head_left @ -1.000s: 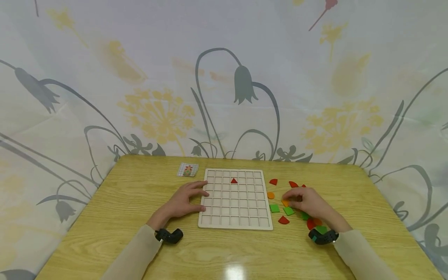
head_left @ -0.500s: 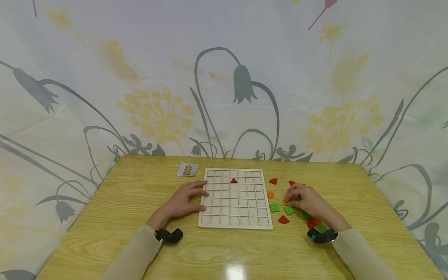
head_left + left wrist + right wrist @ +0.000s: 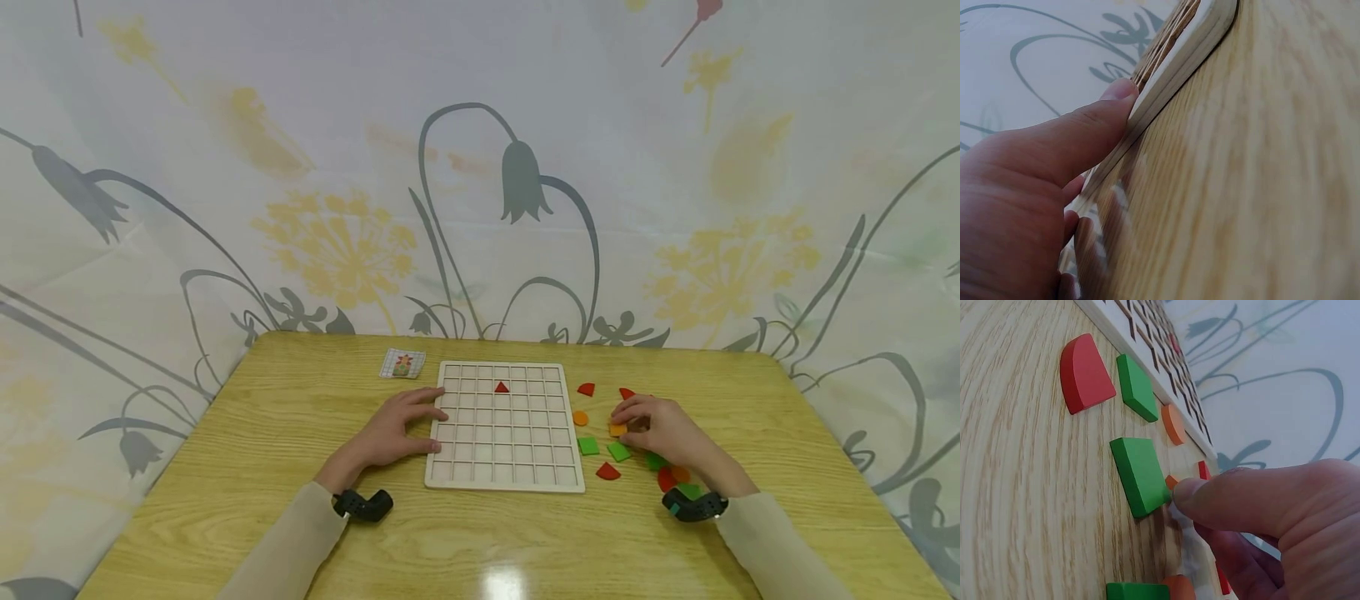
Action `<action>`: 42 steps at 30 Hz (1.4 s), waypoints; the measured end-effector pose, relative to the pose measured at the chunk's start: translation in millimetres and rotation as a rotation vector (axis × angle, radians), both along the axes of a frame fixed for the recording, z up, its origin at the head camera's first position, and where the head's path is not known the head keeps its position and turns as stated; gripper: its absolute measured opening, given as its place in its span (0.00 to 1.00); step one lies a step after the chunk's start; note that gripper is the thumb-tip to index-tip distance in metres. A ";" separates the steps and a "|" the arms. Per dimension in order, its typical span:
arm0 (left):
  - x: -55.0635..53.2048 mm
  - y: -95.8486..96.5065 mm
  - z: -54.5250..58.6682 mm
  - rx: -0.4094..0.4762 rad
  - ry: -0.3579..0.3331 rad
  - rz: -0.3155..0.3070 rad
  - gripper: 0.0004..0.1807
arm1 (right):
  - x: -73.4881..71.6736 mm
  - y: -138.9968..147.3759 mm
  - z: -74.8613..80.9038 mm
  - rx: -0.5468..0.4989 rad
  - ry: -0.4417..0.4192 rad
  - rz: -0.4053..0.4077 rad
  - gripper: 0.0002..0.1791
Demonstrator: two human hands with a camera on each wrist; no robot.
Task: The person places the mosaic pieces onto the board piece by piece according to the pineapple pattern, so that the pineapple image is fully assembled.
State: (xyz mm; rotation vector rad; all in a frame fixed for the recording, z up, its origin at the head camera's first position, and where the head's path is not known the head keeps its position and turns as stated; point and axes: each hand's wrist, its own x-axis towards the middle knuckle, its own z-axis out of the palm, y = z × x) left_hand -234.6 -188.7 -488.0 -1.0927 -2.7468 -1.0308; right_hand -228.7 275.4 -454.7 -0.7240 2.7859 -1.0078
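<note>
The left hand (image 3: 390, 429) rests at the left edge of a pale grid board (image 3: 504, 487), its fingers spread and their tips on the rim. In the left wrist view the thumb (image 3: 1079, 134) touches the board's side edge. A red triangle tile (image 3: 501, 387) sits in one cell of the board's upper part. Right of the board, the right hand (image 3: 660, 429) pinches an orange tile (image 3: 617, 430) between thumb and fingertips. The thumb covers most of this orange tile (image 3: 1171, 482) in the right wrist view. A green square tile (image 3: 1140, 475) lies right beside the thumb tip.
Loose tiles lie around the right hand: a red quarter-circle (image 3: 608, 472), another green square (image 3: 588, 446), an orange circle (image 3: 581, 418) and several more partly under the wrist. A small picture card (image 3: 402, 364) lies behind the left hand. A patterned backdrop (image 3: 480, 250) rises behind the table.
The orange tile has turned and shifted slightly right and away within the right hand's fingers; it was mostly hidden half a second ago. The left hand and the board have stayed put.
</note>
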 end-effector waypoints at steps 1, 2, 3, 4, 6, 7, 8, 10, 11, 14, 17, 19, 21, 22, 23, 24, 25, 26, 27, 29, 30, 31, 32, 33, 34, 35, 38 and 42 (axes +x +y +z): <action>0.0 0.0 -0.2 -0.002 0.002 0.000 0.22 | -0.1 0.2 0.2 0.001 -0.005 -0.001 0.11; -0.2 -0.1 -0.5 -0.004 0.003 -0.002 0.22 | -0.2 0.2 0.2 0.004 -0.007 -0.003 0.12; -0.3 -0.2 -0.8 -0.007 0.003 -0.002 0.22 | -0.3 0.1 0.4 0.010 -0.001 -0.003 0.12; -0.3 -0.3 -0.9 -0.010 0.002 -0.002 0.22 | -0.3 -0.1 0.2 0.013 0.004 -0.007 0.12; -0.2 -0.4 -1.0 -0.015 0.001 -0.002 0.22 | -0.6 -0.4 -0.6 0.017 0.015 -0.019 0.12; -0.1 -0.4 -1.0 -0.016 0.000 -0.001 0.22 | -0.9 -0.8 -0.8 0.012 0.020 -0.024 0.12; 0.0 -0.4 -0.8 -0.015 -0.002 -0.003 0.23 | -1.0 -1.7 -1.0 0.003 0.027 -0.031 0.12; 0.3 -0.4 -0.6 -0.013 -0.004 -0.002 0.23 | -1.3 -4.2 -1.3 -0.023 0.040 -0.047 0.12; 0.4 -0.3 -0.6 -0.011 -0.001 -0.004 0.23 | -1.6 -5.7 -1.4 -0.037 0.045 -0.052 0.11; 0.8 -0.2 -0.4 -0.009 -0.003 -0.005 0.23 | -3.1 -12.4 -1.9 -0.061 0.085 -0.066 0.09; 1.1 0.5 -0.1 -0.015 -0.004 -0.002 0.22 | -5.5 -20.7 -3.4 -0.078 0.118 -0.075 0.07; 1.1 0.7 0.2 -0.013 -0.004 -0.002 0.22 | -8.1 -27.0 -5.5 -0.088 0.146 -0.076 0.06; 1.1 0.8 0.2 -0.014 0.001 -0.002 0.22 | -10.4 -34.5 -6.9 -0.116 0.158 -0.067 0.06; 0.9 0.6 -0.1 -0.015 0.003 -0.002 0.22 | -12.0 -38.8 -8.1 -0.132 0.165 -0.061 0.06; 0.9 0.2 -0.3 -0.015 0.003 -0.001 0.22 | -13.6 -43.0 -9.3 -0.149 0.171 -0.054 0.06; 0.9 -0.1 -0.8 -0.016 0.004 -0.001 0.22 | -15.0 -47.7 -10.4 -0.166 0.165 -0.051 0.07; 0.8 -0.4 -1.2 -0.019 0.005 -0.001 0.22 | -16.3 -52.6 -11.2 -0.185 0.162 -0.042 0.07; 0.8 -0.5 -1.6 -0.023 0.007 0.000 0.22 | -17.7 -57.8 -11.7 -0.206 0.153 -0.035 0.07; 0.9 -0.6 -1.8 -0.022 0.006 -0.001 0.22 | -19.2 -63.1 -12.8 -0.216 0.150 -0.032 0.07; 1.1 -0.7 -1.8 -0.018 0.008 -0.005 0.22 | -22.8 -73.5 -15.3 -0.234 0.157 -0.022 0.07; 1.0 -0.7 -1.8 -0.013 0.012 -0.008 0.22 | -24.5 -78.9 -16.5 -0.240 0.155 -0.020 0.07; 1.1 -0.7 -1.6 -0.010 0.015 -0.010 0.22 | -26.3 -84.4 -17.6 -0.250 0.150 -0.016 0.07; 1.2 -0.6 -1.3 -0.007 0.016 -0.010 0.22 | -28.2 -89.7 -18.8 -0.259 0.147 -0.015 0.06; 1.2 -0.6 -1.1 -0.003 0.017 -0.012 0.22 | -30.1 -94.9 -20.2 -0.262 0.143 -0.016 0.06; 1.2 -0.5 -0.9 -0.003 0.019 -0.011 0.22 | -32.0 -99.8 -21.7 -0.272 0.134 -0.014 0.07; 1.1 -0.5 -0.8 -0.001 0.022 -0.011 0.22 | -33.5 -104.8 -22.5 -0.279 0.122 -0.012 0.07; 0.4 -0.4 -0.8 -0.005 0.031 -0.008 0.22 | -37.5 -117.5 -25.7 -0.303 0.090 -0.005 0.07; -0.9 -0.7 -1.1 -0.007 0.033 -0.008 0.22 | -39.7 -130.5 -27.7 -0.323 0.045 -0.019 0.07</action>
